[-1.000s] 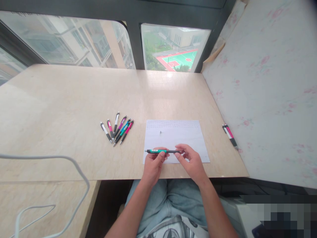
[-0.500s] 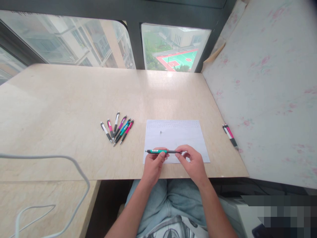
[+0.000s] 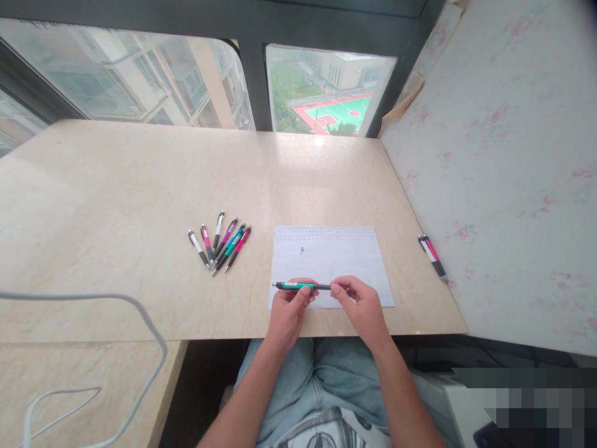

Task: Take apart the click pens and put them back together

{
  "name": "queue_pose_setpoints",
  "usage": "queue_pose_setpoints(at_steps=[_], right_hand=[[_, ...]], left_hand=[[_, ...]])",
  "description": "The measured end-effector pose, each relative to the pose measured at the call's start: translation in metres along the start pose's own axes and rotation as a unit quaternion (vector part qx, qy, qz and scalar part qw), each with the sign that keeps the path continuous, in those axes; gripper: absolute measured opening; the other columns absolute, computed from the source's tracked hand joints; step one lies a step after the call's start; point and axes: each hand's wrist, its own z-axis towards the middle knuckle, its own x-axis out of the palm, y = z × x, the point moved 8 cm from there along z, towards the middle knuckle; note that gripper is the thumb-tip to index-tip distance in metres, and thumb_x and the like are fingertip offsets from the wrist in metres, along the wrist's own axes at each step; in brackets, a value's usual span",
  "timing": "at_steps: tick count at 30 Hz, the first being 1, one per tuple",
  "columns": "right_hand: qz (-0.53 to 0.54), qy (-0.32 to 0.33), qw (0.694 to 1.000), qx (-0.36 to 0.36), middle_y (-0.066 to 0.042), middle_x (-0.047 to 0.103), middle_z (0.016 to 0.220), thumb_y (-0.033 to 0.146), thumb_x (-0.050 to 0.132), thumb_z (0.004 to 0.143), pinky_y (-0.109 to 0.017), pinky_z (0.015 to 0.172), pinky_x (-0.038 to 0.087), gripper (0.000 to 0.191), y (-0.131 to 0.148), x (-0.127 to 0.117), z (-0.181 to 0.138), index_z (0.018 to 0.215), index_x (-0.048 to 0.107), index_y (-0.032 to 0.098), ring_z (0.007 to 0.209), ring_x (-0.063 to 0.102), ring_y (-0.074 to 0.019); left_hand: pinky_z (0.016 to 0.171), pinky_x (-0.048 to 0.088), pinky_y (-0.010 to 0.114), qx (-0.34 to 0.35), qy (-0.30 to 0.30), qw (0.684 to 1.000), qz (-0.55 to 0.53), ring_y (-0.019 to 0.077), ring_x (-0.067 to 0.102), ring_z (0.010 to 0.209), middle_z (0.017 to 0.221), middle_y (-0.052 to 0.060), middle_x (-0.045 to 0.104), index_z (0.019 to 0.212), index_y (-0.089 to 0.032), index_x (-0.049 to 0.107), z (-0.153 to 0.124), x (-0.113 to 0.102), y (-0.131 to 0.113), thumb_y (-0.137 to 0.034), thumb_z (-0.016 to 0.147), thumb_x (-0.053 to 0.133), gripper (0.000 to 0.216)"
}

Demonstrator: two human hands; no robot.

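Note:
A green and black ballpoint pen (image 3: 291,285) lies level across both hands, above the near part of a white sheet of paper (image 3: 336,261). My left hand (image 3: 288,311) is closed round its middle, thumb on top. At the pen's dark right end, my right hand (image 3: 362,308) pinches with thumb and fingers; the very end is hidden there. On the paper rests a tiny metallic piece (image 3: 301,249), too small to name. Rows of faint writing run along the sheet's far edge.
Several pens (image 3: 228,239) in white, pink, purple and teal lie to the left of the paper. Two more pens (image 3: 433,256) rest against the flowered wall (image 3: 504,186) at right. A grey cable (image 3: 144,323) loops over the lower left. Windows (image 3: 326,93) border the tabletop (image 3: 140,186).
My right hand's fingers have drawn closer together at the pen's right end. The pen and my left hand stay nearly where they were.

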Motion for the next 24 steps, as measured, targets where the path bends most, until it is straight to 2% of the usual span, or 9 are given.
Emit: queue_pose_setpoints(at_steps=[7,12,18,24], right_hand=[[-0.008,-0.013,1.000,-0.026,-0.005,0.071,0.084,0.036,0.062,0.088,-0.029,0.068,0.052,0.018,0.003,0.000,0.000,0.086,0.070,0.020,0.079,0.065,-0.0196],[0.009,-0.022,1.000,-0.004,-0.006,0.071,0.088,0.039,0.064,0.087,-0.029,0.069,0.053,0.022,-0.003,-0.001,0.000,0.097,0.069,0.020,0.083,0.066,-0.0205],[-0.012,0.022,1.000,0.014,-0.003,0.068,0.071,0.043,0.055,0.092,-0.028,0.063,0.050,0.030,-0.003,0.003,0.001,0.078,0.067,0.019,0.069,0.064,-0.0183],[-0.032,-0.001,0.999,-0.014,-0.004,0.070,0.081,0.037,0.063,0.088,-0.026,0.062,0.050,0.019,0.005,0.000,-0.001,0.086,0.070,0.019,0.075,0.064,-0.0189]], left_hand=[[0.066,0.047,0.024,0.003,0.013,1.000,-0.003,0.0126,0.063,0.071,0.088,0.008,0.073,0.087,-0.014,0.076,0.001,0.002,-0.001,-0.026,0.075,0.080,0.018],[0.065,0.047,0.022,0.005,0.012,1.000,-0.015,0.0112,0.062,0.071,0.087,0.007,0.073,0.088,-0.014,0.076,0.001,0.002,-0.001,-0.025,0.075,0.080,0.017],[0.065,0.047,0.020,0.009,0.017,1.000,-0.024,0.0095,0.061,0.070,0.087,0.006,0.073,0.088,-0.015,0.076,0.001,0.001,-0.001,-0.023,0.076,0.079,0.015],[0.066,0.047,0.019,0.005,0.011,0.999,-0.032,0.0084,0.061,0.070,0.091,0.007,0.074,0.089,-0.015,0.076,0.002,-0.001,0.000,-0.022,0.075,0.079,0.015]])
